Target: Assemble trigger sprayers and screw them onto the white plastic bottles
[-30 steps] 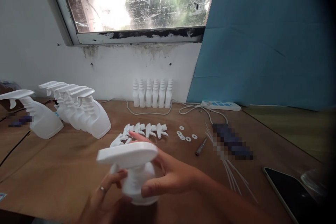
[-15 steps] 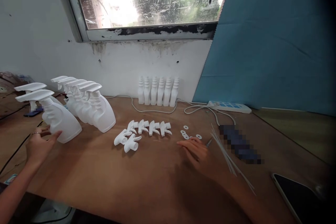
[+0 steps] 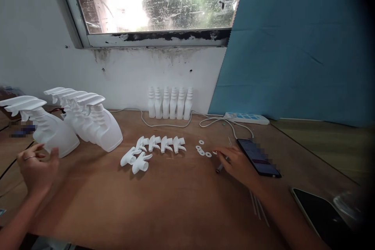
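At the left, my left hand has its fingers apart in front of a white spray bottle, holding nothing. My right hand is right of the flat white rings, its fingers closed together; anything between the fingertips is too small to make out. A short dark pen-like item lies beneath that hand. Several white trigger heads lie mid-table, two of them nearer the front. Thin white tubes pass under the right forearm.
More spray bottles with heads stand in a row at the left. Small white bottles line the wall. A power strip with cable, a lit phone and a dark phone lie at the right.
My left hand has let go of the front spray bottle, which now stands closer to the one behind it. My right hand has moved right, off the rings, uncovering the pen-like item.
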`<state>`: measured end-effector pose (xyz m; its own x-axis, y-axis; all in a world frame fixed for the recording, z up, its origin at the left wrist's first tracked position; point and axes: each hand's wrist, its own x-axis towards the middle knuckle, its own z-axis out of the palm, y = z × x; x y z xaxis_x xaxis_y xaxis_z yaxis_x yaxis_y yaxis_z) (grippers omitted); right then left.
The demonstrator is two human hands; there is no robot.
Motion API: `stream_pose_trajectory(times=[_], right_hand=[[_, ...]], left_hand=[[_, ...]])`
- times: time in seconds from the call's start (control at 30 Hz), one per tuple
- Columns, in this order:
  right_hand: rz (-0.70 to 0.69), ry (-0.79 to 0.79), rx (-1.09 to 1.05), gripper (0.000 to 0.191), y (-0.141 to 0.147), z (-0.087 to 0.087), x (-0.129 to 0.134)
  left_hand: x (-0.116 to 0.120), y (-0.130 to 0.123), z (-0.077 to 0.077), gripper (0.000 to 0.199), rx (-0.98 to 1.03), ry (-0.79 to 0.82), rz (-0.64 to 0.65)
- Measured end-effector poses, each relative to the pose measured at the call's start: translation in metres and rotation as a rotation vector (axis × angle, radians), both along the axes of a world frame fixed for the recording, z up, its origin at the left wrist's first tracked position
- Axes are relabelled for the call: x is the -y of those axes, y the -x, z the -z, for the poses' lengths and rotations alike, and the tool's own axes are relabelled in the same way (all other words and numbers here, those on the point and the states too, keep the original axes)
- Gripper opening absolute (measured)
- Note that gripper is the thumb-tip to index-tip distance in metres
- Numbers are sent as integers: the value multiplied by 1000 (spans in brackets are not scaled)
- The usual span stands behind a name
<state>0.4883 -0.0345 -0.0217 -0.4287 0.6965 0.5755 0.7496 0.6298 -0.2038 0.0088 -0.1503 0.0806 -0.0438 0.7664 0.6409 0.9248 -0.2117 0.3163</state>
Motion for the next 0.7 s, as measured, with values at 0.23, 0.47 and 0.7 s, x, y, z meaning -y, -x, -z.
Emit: stream_pose_trajectory(times=[0.23,0.47,0.7], right_hand=[[130,162,149,31,4,17,-4],[239,168,215,30,-6,29,-7],[195,238,133,25,0,27,-9]], left_hand=[[-12,-26,92,25,-386,-113,228],[-36,-63,128,40,-568,-182,405],[-25,-66,133,29,-531,-157,464]])
